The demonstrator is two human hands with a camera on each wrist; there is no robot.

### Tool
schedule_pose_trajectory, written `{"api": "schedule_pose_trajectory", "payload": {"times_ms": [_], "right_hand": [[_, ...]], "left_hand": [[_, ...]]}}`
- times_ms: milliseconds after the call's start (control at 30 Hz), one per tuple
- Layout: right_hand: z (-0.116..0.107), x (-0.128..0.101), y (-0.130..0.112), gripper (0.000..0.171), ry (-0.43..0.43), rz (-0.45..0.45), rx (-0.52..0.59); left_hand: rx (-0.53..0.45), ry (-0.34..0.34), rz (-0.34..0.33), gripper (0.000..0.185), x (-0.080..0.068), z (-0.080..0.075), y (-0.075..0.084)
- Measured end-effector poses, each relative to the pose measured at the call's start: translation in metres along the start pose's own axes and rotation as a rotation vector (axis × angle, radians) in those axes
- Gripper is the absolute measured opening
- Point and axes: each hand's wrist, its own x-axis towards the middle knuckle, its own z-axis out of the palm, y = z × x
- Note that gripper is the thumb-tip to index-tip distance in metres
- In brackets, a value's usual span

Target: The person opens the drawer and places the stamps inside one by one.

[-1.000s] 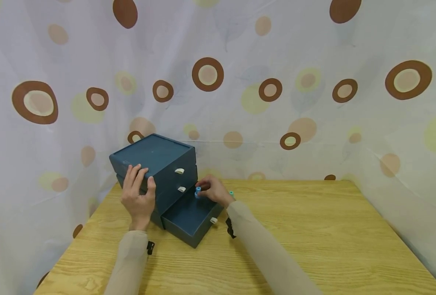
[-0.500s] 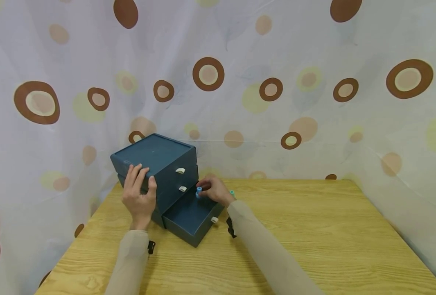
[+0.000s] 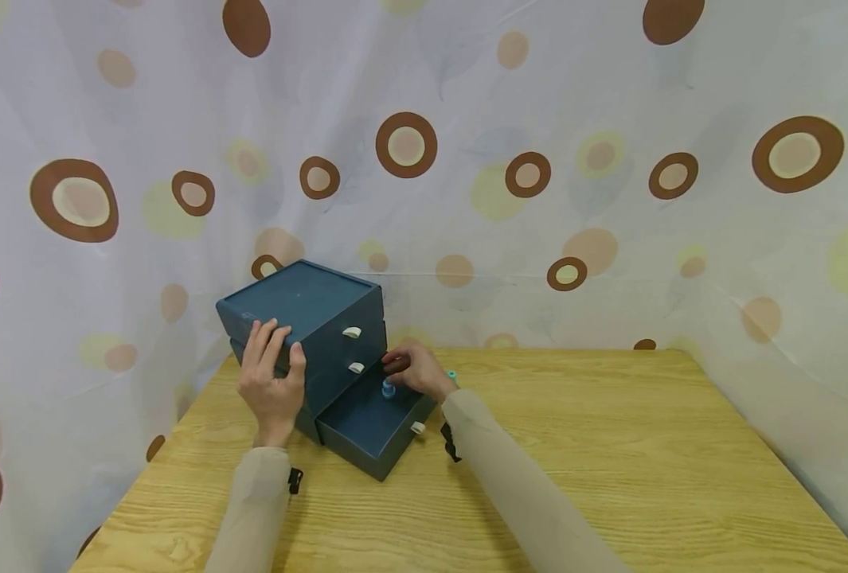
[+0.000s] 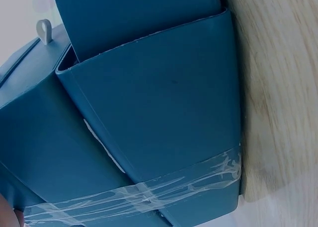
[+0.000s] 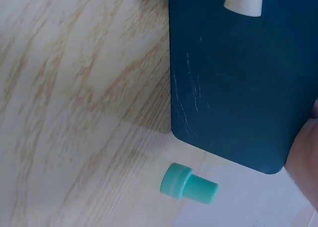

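Your right hand (image 3: 416, 372), fingers loosely curled, hovered over the blue peg (image 3: 388, 389) (apparently released) in the open drawer (image 3: 373, 422); it could topple if brushed, while your left hand (image 3: 271, 380) gripped the box (image 3: 302, 306).

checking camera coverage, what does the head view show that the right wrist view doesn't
Only the head view shows both hands: the left hand gripping the drawer unit's top edge, the right hand over the open bottom drawer, and a blue piece in it. Only the right wrist view shows the teal peg lying whole on the table. Both show the drawer's white pull tab.
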Motion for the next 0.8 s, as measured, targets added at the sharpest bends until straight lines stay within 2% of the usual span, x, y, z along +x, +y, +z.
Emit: {"api": "schedule_pose_trajectory", "payload": {"times_ms": [233, 500, 600, 800], "right_hand": [[-0.003, -0.002, 0.001, 0.034, -0.004, 0.0, 0.022], [-0.01, -0.009, -0.005, 0.031, -0.019, -0.07, 0.121], [-0.016, -0.003, 0.0, 0.03, -0.002, -0.066, 0.12], [-0.037, -0.009, 0.003, 0.029, 0.039, -0.056, 0.082]], "left_hand": [[-0.004, -0.006, -0.001, 0.035, -0.001, 0.001, 0.001], [0.004, -0.013, -0.005, 0.035, -0.001, 0.0, 0.0], [0.013, -0.012, -0.009, 0.035, -0.001, -0.001, -0.001], [0.012, -0.008, -0.014, 0.035, -0.001, 0.0, 0.001]]}}
